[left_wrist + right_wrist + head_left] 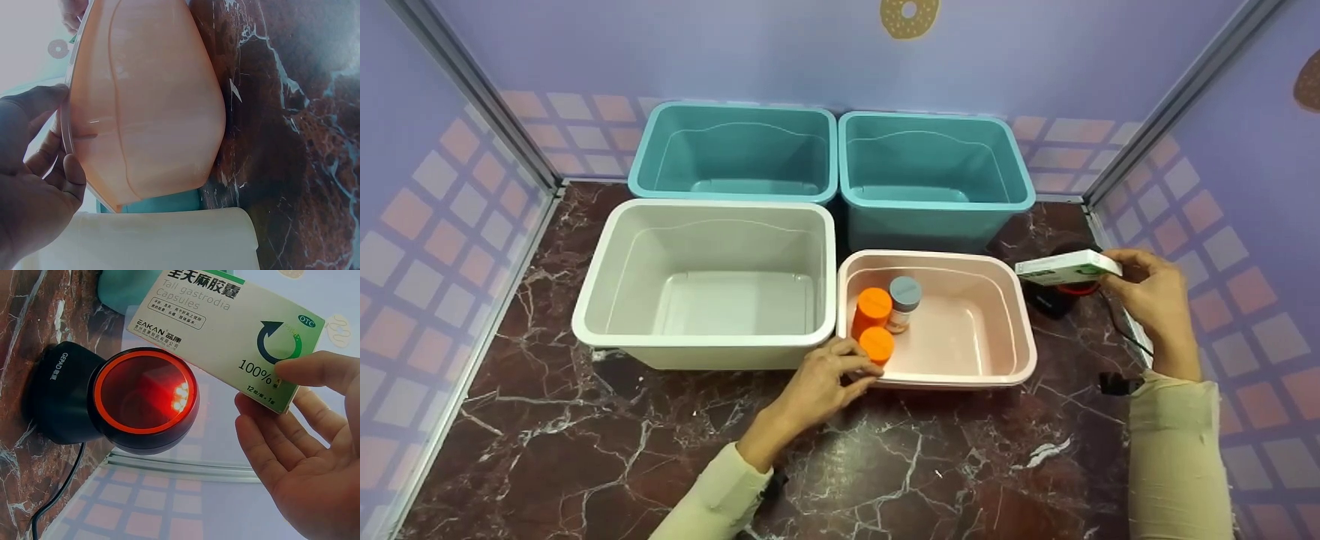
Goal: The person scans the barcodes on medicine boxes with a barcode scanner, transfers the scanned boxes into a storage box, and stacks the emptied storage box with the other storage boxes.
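Observation:
My right hand (1159,304) pinches one end of a white-and-green medicine box (1069,268), labelled as gastrodia capsules. The right wrist view has this capsule box (230,334) in front of the glowing red face of a black barcode scanner (143,402). At the near left corner of the pink bin (937,381), my left hand (829,375) grips the rim with thumb and fingers, as the left wrist view shows up close. Inside that bin, by its left wall, stand two orange-capped bottles (874,306) and a grey-capped bottle (905,294).
A large white bin (705,341) stands left of the pink one. Behind them are two teal bins, one at left (735,199) and one at right (934,204). The scanner's black cable (1125,330) runs over the dark marbled tabletop (585,450). Purple panels enclose the table.

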`<state>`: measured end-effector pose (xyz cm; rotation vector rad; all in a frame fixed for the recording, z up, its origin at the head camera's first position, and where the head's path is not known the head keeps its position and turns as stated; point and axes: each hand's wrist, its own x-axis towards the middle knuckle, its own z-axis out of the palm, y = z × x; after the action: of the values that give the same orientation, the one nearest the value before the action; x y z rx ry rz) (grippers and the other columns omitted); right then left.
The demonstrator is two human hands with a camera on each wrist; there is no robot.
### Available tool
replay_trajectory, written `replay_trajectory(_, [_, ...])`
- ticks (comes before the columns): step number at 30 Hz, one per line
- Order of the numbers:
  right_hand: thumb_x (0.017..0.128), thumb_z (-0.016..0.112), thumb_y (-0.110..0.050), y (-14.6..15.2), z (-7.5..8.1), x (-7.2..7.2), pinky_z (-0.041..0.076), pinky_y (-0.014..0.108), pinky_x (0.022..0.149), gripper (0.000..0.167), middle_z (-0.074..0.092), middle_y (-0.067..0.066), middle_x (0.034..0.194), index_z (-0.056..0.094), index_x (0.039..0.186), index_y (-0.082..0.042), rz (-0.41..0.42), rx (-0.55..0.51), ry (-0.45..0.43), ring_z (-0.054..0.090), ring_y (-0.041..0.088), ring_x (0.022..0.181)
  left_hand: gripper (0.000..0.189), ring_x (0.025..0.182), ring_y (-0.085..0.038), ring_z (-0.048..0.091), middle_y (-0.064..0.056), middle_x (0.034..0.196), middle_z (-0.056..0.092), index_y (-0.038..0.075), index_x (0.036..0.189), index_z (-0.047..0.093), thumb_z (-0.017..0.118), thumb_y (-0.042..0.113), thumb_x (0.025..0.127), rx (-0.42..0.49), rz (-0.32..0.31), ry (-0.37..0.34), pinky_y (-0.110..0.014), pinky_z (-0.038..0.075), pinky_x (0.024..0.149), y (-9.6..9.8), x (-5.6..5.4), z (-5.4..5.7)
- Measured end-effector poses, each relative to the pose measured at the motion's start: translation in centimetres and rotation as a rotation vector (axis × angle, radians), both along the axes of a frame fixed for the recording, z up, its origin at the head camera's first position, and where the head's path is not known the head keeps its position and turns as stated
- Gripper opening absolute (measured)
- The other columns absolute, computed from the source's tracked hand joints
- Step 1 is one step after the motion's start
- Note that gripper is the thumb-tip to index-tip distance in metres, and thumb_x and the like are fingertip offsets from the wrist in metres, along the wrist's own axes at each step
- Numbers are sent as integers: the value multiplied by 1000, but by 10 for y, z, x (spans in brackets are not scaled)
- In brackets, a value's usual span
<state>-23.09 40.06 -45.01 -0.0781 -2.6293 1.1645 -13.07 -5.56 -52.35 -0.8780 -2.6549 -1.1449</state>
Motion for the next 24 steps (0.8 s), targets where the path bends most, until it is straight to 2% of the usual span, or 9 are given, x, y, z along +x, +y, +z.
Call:
replay_trajectory(5, [84,69,0,-1,3,1,45,3,72,30,61,-32,85,69,114,6,-4,-7,5,60,-13,81,12,95,-15,60,4,97,67,21,99,80,75,25,90,-4,-4,0,-32,51,86,0,0,0])
replay_trajectory(10, [84,68,4,-8,16,10,46,4,72,29,63,-30,84,68,113,10,8,-51,19,61,-10,80,11,94,-14,60,5,95,67,21,99,80,75,26,90,-6,-6,19,-31,51,85,0,0,0])
replay_trajectory(15, [85,67,6,-9,23,16,48,4,72,29,65,-28,86,68,114,8,1,-98,13,63,-9,82,11,93,-15,60,4,95,67,21,98,80,76,25,89,-1,-3,25,-31,51,85,0,-1,-2])
replay_trajectory(24, [83,68,7,-10,29,21,48,3,74,28,65,-28,82,69,111,7,-21,-114,38,62,-9,80,11,94,-15,60,3,97,68,20,99,80,76,24,89,11,-5,8,-31,52,85,0,-2,-2])
